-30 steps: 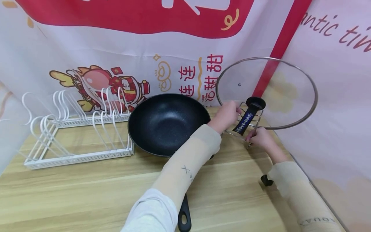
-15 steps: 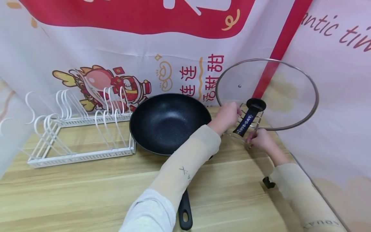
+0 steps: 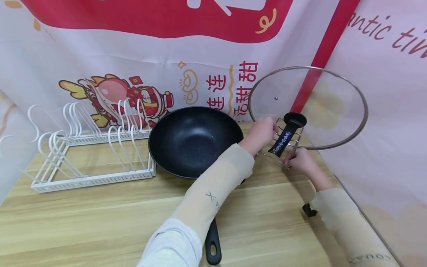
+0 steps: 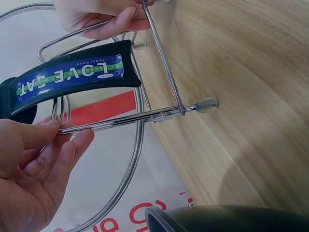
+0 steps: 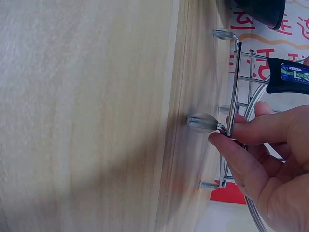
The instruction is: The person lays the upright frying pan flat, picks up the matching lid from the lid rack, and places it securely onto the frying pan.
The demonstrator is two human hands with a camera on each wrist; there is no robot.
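A wire rack (image 3: 297,138) of shiny metal stands at the right of the table, holding a round glass lid (image 3: 320,107) upright with its black handle (image 3: 283,141) facing the person. My left hand (image 3: 262,131) pinches the rack's left side; in the left wrist view, thumb and fingers (image 4: 53,130) close on its wire. At the front right corner my right hand (image 3: 301,160) grips the frame, thumb and finger (image 5: 241,150) beside a clear rubber foot (image 5: 203,123) in the right wrist view. The rack's far parts are partly hidden by hands and handle.
Left of the hands a black wok (image 3: 195,144) sits on the wooden table (image 3: 100,222), its handle (image 3: 213,246) toward the front, under the left forearm. A white rack (image 3: 93,181) with curved prongs stands at the left. A small black object (image 3: 309,210) is near the right sleeve.
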